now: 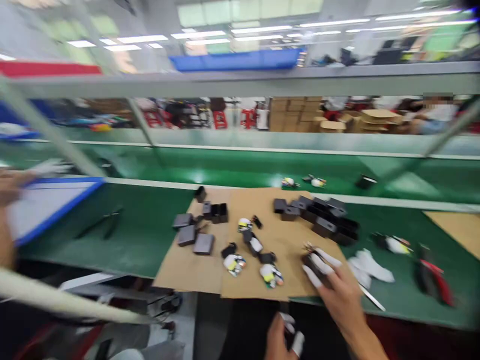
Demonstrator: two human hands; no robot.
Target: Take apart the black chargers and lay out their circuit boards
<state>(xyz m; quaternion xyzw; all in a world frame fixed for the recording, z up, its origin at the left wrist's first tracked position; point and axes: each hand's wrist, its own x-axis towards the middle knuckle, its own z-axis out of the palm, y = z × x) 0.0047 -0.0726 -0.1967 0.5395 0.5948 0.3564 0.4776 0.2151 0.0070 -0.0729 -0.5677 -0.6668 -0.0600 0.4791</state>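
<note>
My right hand (pixel 339 292), with white covers on its fingertips, is closed around a small black housing (pixel 314 264) with metal-looking bits at its top, just over the front right of the brown cardboard sheet (pixel 296 280). Lower down, in front of the table edge, my left hand (pixel 279 342) is closed on a dark piece (pixel 289 336), mostly hidden by its fingers. To their left, several small electronic assemblies (pixel 270 275) with white and yellow parts and black pieces lie on the cardboard. The picture is blurred.
Black open boxes (pixel 315 212) cluster at the cardboard's back right, and grey-black covers (pixel 203 244) at its left. Red-handled pliers (pixel 435 280) and white cloth pieces (pixel 369 267) lie right. Another person's arm (pixel 7 215) is at far left by a blue-edged tray (pixel 60 202).
</note>
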